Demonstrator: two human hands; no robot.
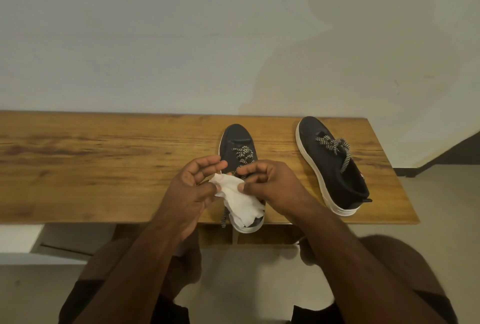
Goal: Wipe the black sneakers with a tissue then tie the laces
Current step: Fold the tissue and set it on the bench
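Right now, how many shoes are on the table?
2. One black sneaker sits under the hands, partly covered by the tissue. The other sneaker lies apart, toward the table's right end.

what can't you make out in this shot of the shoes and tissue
Head view only:
- Middle of the near sneaker: hidden by both hands and the tissue.
- Whether its laces are tied: knot area covered by the right hand and left hand.
- Inner side of the far sneaker: turned away.
- Under the table: blocked by the tabletop.
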